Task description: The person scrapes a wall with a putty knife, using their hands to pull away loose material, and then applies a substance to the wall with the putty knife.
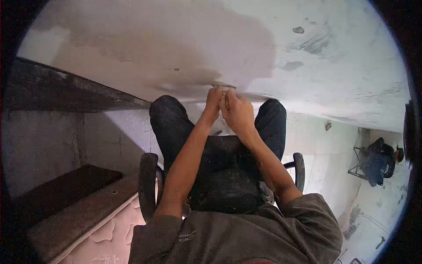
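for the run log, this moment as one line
left hand: fingers curled, at edge of white stained slab | right hand: curled, touching left hand | held item: unclear | seat: black armchair

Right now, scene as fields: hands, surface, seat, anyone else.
left hand: at the slab edge, touching the right hand
right hand: fingers curled, at the same edge
held item: too small to tell
slab: white, stained, scuffed
chair: dark armrests either side of the legs
other person: far right, low, dark clothes
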A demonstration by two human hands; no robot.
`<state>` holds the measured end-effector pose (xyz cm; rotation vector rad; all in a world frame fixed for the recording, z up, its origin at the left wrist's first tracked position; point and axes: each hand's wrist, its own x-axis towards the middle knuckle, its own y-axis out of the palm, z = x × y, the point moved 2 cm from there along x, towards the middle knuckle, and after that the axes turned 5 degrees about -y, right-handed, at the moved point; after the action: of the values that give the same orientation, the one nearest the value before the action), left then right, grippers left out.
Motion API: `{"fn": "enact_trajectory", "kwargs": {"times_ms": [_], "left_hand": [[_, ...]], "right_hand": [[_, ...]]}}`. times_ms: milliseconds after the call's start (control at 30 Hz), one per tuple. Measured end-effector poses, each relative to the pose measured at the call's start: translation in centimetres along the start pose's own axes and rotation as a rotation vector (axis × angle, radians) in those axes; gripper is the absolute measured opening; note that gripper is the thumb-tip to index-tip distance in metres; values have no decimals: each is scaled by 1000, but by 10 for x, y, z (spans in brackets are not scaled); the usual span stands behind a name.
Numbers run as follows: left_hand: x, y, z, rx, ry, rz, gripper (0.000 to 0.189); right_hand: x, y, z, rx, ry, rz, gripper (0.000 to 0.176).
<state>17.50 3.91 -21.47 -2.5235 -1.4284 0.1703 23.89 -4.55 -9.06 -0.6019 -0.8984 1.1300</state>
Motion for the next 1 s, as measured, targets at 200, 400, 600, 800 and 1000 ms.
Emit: {"fn": "enact_trajectory", "kwargs": {"times_ms": [200,400,600,800,1000], "left_hand": [[-5,6,-9,236,-1,-15,26],[-5,6,17,-488,-257,6,26],[6,20,48,-254,-405,-74,25],[-11,13,-8,-5,-271,87,26],[-40,37,30,-238,-514,-130,35]], "right_hand": [[-13,-4,-1,-2,-8,23,22],[-11,-4,-3,37,-49,-60,15],[-21,1,-16,18,-34,-18,24],[-39,-9,-7,-4,-38,19,17],[-67,-20,-19,46,35,110,24]]}}
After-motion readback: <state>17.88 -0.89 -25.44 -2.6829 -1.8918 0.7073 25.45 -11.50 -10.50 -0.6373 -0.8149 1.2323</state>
